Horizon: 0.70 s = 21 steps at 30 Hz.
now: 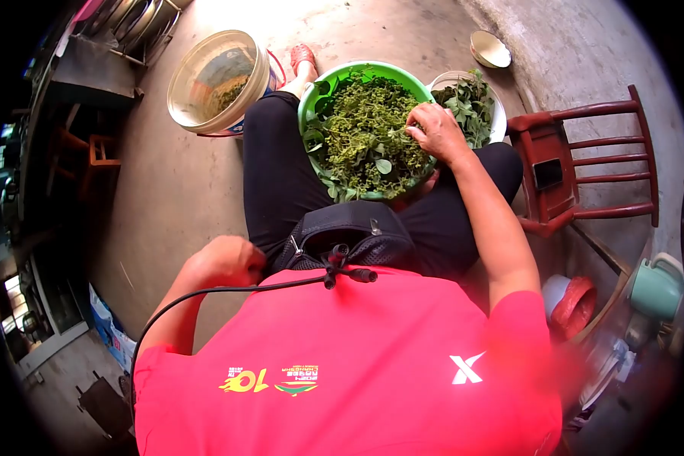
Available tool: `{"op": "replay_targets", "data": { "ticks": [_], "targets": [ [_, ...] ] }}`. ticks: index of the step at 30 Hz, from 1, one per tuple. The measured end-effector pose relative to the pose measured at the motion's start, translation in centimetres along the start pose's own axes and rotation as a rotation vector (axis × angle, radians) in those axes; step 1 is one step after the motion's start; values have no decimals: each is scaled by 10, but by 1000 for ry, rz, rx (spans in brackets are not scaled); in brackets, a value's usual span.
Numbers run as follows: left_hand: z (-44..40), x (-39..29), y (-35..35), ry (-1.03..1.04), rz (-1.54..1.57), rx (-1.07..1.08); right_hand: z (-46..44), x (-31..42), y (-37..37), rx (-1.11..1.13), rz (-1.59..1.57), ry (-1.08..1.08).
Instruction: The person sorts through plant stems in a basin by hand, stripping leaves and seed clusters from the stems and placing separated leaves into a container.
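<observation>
Between my knees stands a green basin (303, 114) heaped with small green sprigs (368, 125) and some leaves. My right hand (437, 131) is over the right part of the heap, its thumb and fingers pinched together; what they hold, if anything, is too small to make out. Just beyond that hand, a white bucket (498, 121) holds leafy stems (471, 110). My left hand (235, 260) hangs by my left thigh, beside the black waist bag (349, 228). Its fingers are curled and partly hidden beneath the back of the hand.
A large pale bucket (186, 91) with some greens inside stands at the upper left. On the right are a red-brown wooden chair (547, 171) and a small bowl (491, 49) on the floor. A green jug (656, 285) is at the lower right.
</observation>
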<state>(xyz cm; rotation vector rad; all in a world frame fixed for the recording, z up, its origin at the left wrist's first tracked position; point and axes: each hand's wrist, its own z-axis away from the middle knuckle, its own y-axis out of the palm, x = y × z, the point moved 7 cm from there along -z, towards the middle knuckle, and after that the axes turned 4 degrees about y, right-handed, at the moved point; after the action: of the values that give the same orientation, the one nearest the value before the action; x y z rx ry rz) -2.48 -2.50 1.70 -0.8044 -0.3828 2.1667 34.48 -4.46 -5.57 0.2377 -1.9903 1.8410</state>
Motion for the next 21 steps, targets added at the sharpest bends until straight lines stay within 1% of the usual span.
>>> {"op": "replay_targets", "data": {
  "ticks": [1, 2, 4, 5, 7, 8, 9, 12, 13, 14, 16, 17, 18, 19, 21],
  "targets": [
    [13, -12, 5, 89, 53, 65, -1, 0, 0, 1, 1, -4],
    [24, -15, -1, 88, 55, 65, -2, 0, 0, -10, 2, -1],
    [44, -25, 2, 27, 596, 237, -2, 3, 0, -12, -2, -1],
    [44, -20, 7, 28, 603, 236, -1, 4, 1, -6, -1, -5],
    [51, -45, -16, 611, 1225, 148, -2, 1, 2, 4, 5, 9],
    [53, -58, -30, 934, 1362, 71, -2, 0, 3, -3, 2, -5],
    [57, -66, -41, 1092, 1456, 21, -1, 0, 3, -2, 8, -8],
    [66, -93, -65, 1645, 1501, 160, 2, 1, 1, -8, -2, -5],
    [71, -106, -79, 1792, 1512, 135, 3, 1, 1, -7, 1, -6],
    [76, -118, -92, 1875, 1459, 91, 4, 1, 3, -2, 5, -9],
    [84, -130, -116, 1985, 1430, -56, 3, 1, 4, -12, 12, -16],
    [85, -133, -132, 1966, 1484, -191, 3, 1, 5, -16, 14, -17],
    [84, -127, -141, 1830, 1564, -388, 3, 0, 6, 11, 9, 2],
    [80, -124, -153, 1626, 1805, -639, 1, -1, 7, 36, 9, 19],
    [74, -123, -180, 1512, 1924, -629, 2, 1, 7, -2, 33, -12]
  ]
}}
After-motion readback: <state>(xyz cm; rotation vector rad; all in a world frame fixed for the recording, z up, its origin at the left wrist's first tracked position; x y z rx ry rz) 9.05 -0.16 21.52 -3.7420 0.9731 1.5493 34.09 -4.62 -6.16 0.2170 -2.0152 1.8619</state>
